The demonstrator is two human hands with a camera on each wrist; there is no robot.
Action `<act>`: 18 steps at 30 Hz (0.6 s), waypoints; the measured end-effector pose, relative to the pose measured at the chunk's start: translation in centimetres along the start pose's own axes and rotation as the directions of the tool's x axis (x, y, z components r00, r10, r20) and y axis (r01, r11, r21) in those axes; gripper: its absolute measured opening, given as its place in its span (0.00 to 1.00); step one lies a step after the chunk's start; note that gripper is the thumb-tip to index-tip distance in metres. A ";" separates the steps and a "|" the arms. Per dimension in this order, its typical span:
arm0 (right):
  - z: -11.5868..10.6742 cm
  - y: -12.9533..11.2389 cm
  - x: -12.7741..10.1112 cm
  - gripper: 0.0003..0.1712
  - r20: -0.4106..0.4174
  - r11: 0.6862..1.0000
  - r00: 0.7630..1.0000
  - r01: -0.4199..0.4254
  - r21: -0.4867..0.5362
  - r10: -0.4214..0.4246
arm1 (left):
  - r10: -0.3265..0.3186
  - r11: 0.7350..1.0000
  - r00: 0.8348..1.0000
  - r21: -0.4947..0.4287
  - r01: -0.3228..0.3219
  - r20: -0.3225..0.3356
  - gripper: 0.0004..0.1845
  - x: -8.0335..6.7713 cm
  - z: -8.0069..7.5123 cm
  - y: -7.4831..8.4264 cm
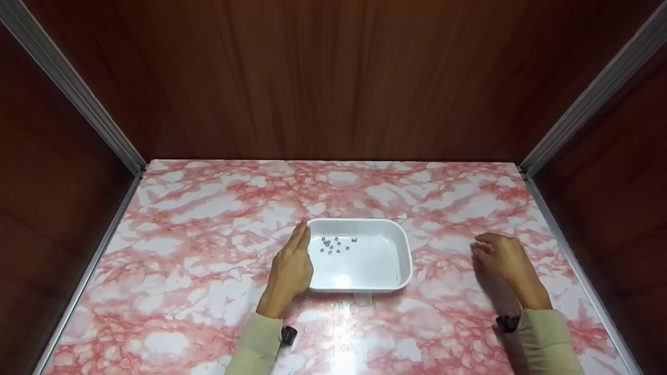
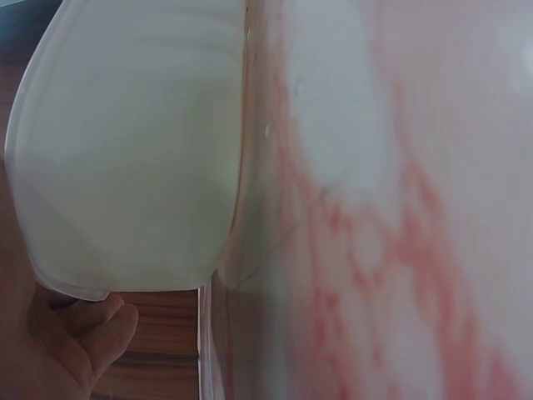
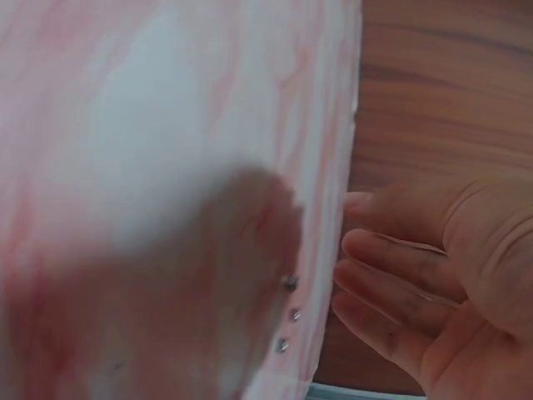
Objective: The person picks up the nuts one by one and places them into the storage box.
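Note:
My left hand (image 1: 292, 266) rests along the left side of a white rectangular tray (image 1: 372, 268), its fingers straight and pointing away from me. Inside the tray, toward its left end, lie several small silvery metal pieces (image 1: 330, 247), with dark centres. The left wrist view shows the tray's outer wall (image 2: 133, 158) close up, with fingertips at its rim. Off to the right, my right hand (image 1: 508, 260) hovers over the table, fingers relaxed and slightly bent, nothing seen between them. Three small metal pieces (image 3: 295, 316) lie on the table near its fingertips in the right wrist view.
The table (image 1: 198, 291) has a red and white marbled top with a bright glare in front of the tray. A brown wood-grain panel (image 1: 333, 83) stands behind it, and similar panels with grey metal edging (image 1: 594, 94) close off both sides.

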State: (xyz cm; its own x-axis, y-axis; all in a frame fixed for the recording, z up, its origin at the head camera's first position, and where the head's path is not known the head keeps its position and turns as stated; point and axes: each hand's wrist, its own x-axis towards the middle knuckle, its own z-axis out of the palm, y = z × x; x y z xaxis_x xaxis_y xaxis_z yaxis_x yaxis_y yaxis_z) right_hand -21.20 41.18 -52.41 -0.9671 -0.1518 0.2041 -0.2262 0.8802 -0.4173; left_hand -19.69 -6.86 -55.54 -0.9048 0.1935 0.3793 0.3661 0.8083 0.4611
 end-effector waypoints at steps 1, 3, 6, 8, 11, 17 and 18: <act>0.0 0.2 0.0 0.18 -0.008 1.000 1.000 0.011 -0.016 -0.011 | -0.001 1.000 1.000 -0.002 0.001 -0.002 0.26 0.0 0.0 0.0; 0.2 0.6 -0.1 0.15 -0.017 0.998 0.999 0.032 -0.045 -0.033 | 0.001 1.000 1.000 -0.004 -0.001 -0.007 0.26 0.0 0.1 0.0; 0.4 1.1 -0.2 0.09 -0.033 0.995 0.997 0.060 -0.078 -0.063 | 0.010 1.000 1.000 -0.006 -0.010 -0.019 0.26 0.0 0.1 -0.1; 0.6 1.3 -0.3 0.07 -0.039 0.993 0.996 0.071 -0.091 -0.074 | 0.020 1.000 0.999 -0.003 -0.020 -0.030 0.26 0.0 0.1 -0.1; 0.8 1.5 -0.3 0.07 -0.045 0.993 0.996 0.068 -0.101 -0.073 | 0.027 1.000 0.999 0.000 -0.027 -0.038 0.26 0.1 0.1 -0.1; 0.8 1.5 -0.4 0.09 -0.023 0.993 0.999 0.020 -0.118 -0.023 | 0.009 1.000 1.000 -0.012 -0.009 -0.019 0.26 0.0 0.1 0.0; 0.8 1.5 -0.4 0.10 -0.019 0.992 1.000 0.017 -0.122 -0.019 | 0.006 1.000 1.000 -0.016 -0.006 -0.014 0.26 0.0 0.1 0.0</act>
State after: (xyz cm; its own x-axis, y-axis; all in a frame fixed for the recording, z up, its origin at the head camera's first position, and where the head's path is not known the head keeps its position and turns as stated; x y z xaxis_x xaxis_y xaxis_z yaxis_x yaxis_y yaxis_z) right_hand -21.24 42.22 -53.88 -0.9603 -0.1604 0.2285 -0.2266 0.9259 -0.3023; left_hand -19.72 -6.81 -55.63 -0.8994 0.1903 0.3934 0.3752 0.7979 0.4719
